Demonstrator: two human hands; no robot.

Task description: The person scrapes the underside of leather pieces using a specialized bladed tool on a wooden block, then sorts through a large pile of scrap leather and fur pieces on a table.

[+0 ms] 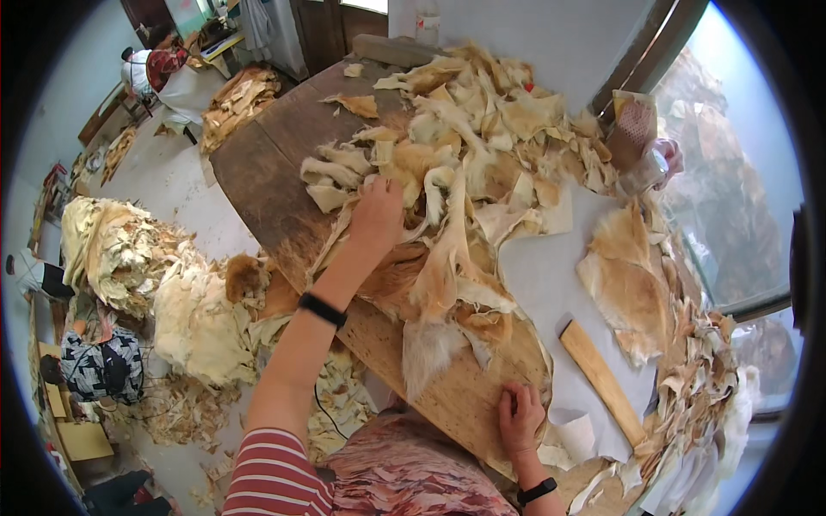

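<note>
Probably light and limp, the furry hide scraps (473,159) heaped on the wooden counter (275,150) should drape and tangle, so a bare skin edge looks a better hold than loose hair. The left hand (377,211) bends down among them, whether pinching one I cannot tell; the right hand (520,420) rests near the counter's edge, fingers loosely curled, holding nothing visible.

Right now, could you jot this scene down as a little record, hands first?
Left hand: among the hide pieces, fingers touching one; grip unclear
Right hand: at the wooden tabletop's near edge, nothing visibly held
Wrists: dark band on each
Right of tabletop: wooden strip on white surface
Left: heaped pale hides
Farther left: person in patterned top
</note>
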